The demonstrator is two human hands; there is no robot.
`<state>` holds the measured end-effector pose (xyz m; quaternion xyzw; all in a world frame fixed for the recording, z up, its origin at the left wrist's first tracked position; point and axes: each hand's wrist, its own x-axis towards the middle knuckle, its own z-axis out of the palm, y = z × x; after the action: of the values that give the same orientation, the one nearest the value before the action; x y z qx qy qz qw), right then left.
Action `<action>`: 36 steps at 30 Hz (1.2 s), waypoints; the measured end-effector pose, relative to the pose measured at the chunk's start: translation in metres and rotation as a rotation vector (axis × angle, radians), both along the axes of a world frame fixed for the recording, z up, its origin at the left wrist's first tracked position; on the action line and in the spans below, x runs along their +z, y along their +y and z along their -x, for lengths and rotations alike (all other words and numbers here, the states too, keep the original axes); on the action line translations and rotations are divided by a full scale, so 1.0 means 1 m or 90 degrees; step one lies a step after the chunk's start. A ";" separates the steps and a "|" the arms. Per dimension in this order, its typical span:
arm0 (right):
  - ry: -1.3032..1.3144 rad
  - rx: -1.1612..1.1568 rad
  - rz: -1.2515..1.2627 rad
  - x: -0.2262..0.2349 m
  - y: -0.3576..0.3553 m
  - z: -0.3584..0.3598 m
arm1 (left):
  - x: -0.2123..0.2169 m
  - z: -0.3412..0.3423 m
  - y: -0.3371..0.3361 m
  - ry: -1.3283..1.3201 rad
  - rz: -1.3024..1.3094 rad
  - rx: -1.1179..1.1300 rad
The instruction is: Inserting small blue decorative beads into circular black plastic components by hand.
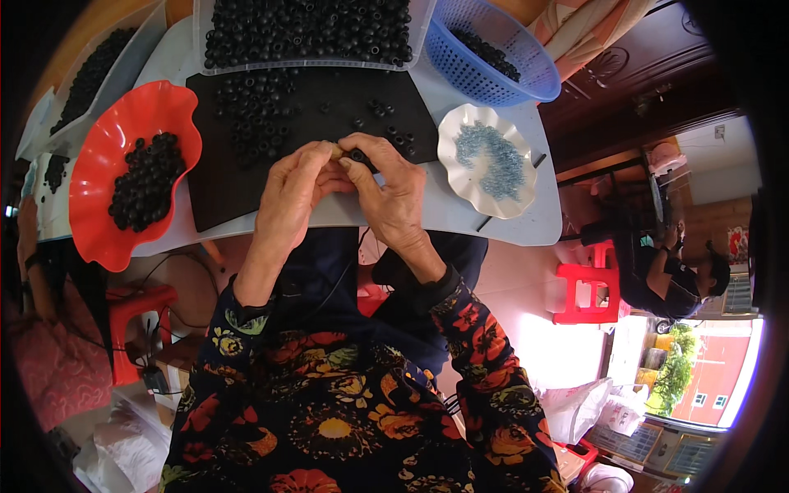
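My two hands meet at the near part of the black mat (222, 197), fingertips almost touching. Between the thumb and fingers of my right hand (393, 189) is a small black ring-shaped part (358, 155). My left hand (289, 197) is closed in a pinch right beside it; what its fingertips hold is too small to make out. Just beyond the hands, loose black ring-shaped parts (259, 115) lie spread on the mat. More of them fill a clear plastic bin (316, 62) at the far edge. To the left, a red wavy dish (90, 172) holds a heap of black parts.
A white scalloped plate (450, 127) of small clear bluish pieces stands at the right, with a blue basket (501, 78) behind it. Another clear bin (131, 74) is at far left. Red stools (588, 283) stand on the floor; a person (670, 275) sits at right.
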<state>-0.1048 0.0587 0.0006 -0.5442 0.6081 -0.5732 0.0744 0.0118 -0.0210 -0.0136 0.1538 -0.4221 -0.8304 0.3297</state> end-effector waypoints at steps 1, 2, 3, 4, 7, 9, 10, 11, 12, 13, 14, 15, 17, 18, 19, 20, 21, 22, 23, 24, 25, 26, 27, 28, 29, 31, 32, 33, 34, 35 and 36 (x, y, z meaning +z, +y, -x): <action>-0.006 -0.005 -0.006 0.001 0.000 -0.001 | -0.003 -0.001 -0.001 -0.001 0.014 -0.021; -0.004 -0.005 -0.005 0.001 0.000 -0.001 | -0.005 -0.001 -0.001 0.002 0.015 -0.021; 0.010 -0.002 -0.006 0.001 0.000 0.000 | -0.005 -0.002 -0.002 -0.002 0.020 -0.020; 0.023 0.001 -0.007 0.001 -0.001 0.000 | -0.005 -0.002 -0.002 -0.006 0.025 -0.019; -0.001 -0.003 -0.044 0.006 0.002 -0.004 | -0.005 -0.001 0.000 0.001 0.024 -0.006; -0.008 -0.009 -0.052 0.005 0.004 -0.002 | -0.001 0.002 0.003 0.006 0.011 0.001; -0.019 -0.017 -0.061 0.006 0.005 0.000 | 0.001 0.002 0.004 0.008 -0.003 0.008; -0.014 -0.016 -0.061 0.008 0.006 0.004 | 0.002 0.002 0.004 0.013 -0.003 0.009; -0.008 -0.055 -0.074 0.017 0.008 0.008 | 0.002 0.001 0.004 -0.009 0.005 0.003; -0.004 -0.094 -0.087 0.024 0.011 0.014 | 0.003 -0.001 0.004 -0.033 0.013 -0.001; -0.020 -0.101 -0.097 0.024 0.008 0.032 | 0.004 -0.003 0.005 -0.052 0.015 0.015; 0.027 -0.131 -0.120 0.049 0.008 0.041 | 0.006 -0.006 0.005 -0.048 0.013 0.017; 0.035 -0.187 -0.126 0.073 -0.002 0.081 | 0.008 -0.006 0.005 -0.069 0.026 0.018; 0.044 -0.192 -0.088 0.085 -0.007 0.107 | 0.010 -0.004 0.005 -0.065 0.026 0.017; 0.069 -0.227 -0.082 0.097 -0.013 0.126 | 0.010 -0.003 0.005 -0.053 0.014 0.015; 0.104 -0.277 -0.063 0.102 -0.013 0.160 | 0.011 0.002 0.007 -0.036 0.002 0.001; 0.063 -0.313 -0.070 0.110 -0.021 0.164 | 0.008 0.000 0.005 -0.038 0.000 0.007; 0.051 -0.314 -0.067 0.109 -0.025 0.163 | 0.005 -0.001 0.004 -0.037 0.003 -0.003; 0.039 -0.316 -0.063 0.106 -0.028 0.159 | 0.003 -0.002 0.002 -0.036 0.007 -0.014; 0.105 -0.241 -0.054 0.095 -0.029 0.152 | 0.003 -0.001 0.002 -0.037 0.006 -0.012; 0.168 -0.165 -0.047 0.079 -0.029 0.138 | 0.003 -0.002 0.002 -0.041 0.003 -0.014; 0.172 -0.123 -0.139 0.070 -0.032 0.109 | 0.002 -0.004 0.002 -0.048 0.000 -0.011; 0.177 -0.078 -0.232 0.061 -0.033 0.080 | 0.001 -0.007 0.001 -0.053 -0.002 -0.003; 0.188 -0.042 -0.231 0.050 -0.029 0.068 | 0.000 -0.003 0.003 -0.059 -0.005 -0.008; 0.195 0.000 -0.227 0.041 -0.029 0.058 | 0.001 -0.002 0.003 -0.068 -0.007 -0.007; 0.293 -0.019 -0.251 0.033 -0.031 0.047 | 0.001 -0.002 0.003 -0.072 0.003 -0.006; 0.395 -0.039 -0.273 0.031 -0.031 0.044 | 0.001 -0.001 0.003 -0.073 0.012 -0.004; 0.393 -0.037 -0.272 0.029 -0.033 0.043 | 0.001 -0.001 0.003 -0.075 0.013 -0.003; 0.393 -0.039 -0.272 0.028 -0.034 0.043 | 0.001 -0.001 0.004 -0.078 0.020 0.005; 0.394 -0.040 -0.271 0.027 -0.035 0.043 | 0.002 0.000 0.004 -0.081 0.026 0.014; 0.392 -0.037 -0.269 0.025 -0.035 0.043 | 0.002 0.000 0.004 -0.084 0.028 0.017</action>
<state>-0.1476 0.0237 0.0260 -0.6463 0.7220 -0.2465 -0.0175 0.0122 -0.0168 -0.0118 0.2064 -0.4587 -0.8047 0.3154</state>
